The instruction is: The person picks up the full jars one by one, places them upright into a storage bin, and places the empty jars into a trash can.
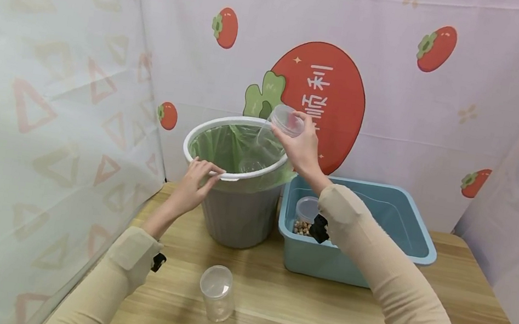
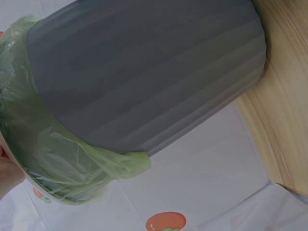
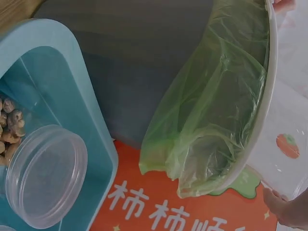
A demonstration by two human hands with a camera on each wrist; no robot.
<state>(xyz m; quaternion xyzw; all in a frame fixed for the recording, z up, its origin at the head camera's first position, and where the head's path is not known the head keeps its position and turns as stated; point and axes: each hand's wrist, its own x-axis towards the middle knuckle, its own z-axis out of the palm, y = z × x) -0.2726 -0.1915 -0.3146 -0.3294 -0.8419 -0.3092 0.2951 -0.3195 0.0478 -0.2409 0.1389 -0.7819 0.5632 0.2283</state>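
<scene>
My left hand [image 1: 192, 183] grips the near white rim of a grey trash can [image 1: 239, 217], fingers on top and thumb at the edge. A translucent green bag [image 3: 207, 96] lines the can and folds over its rim. Above the can's right side, my right hand [image 1: 305, 147] holds a clear plastic jar [image 1: 270, 135] by its upper end. The jar tilts, its lower end reaching over the bag-lined opening. In the right wrist view only part of the hand shows, at the lower right edge.
Right of the can stands a blue basin [image 1: 320, 262] with a clear lidded jar [image 3: 48, 175] and brown nut-like pieces [image 3: 12, 120] inside. Another clear jar [image 1: 217, 294] stands upright on the wooden table [image 1: 292, 321] in front. A printed curtain [image 1: 189, 25] closes off the back.
</scene>
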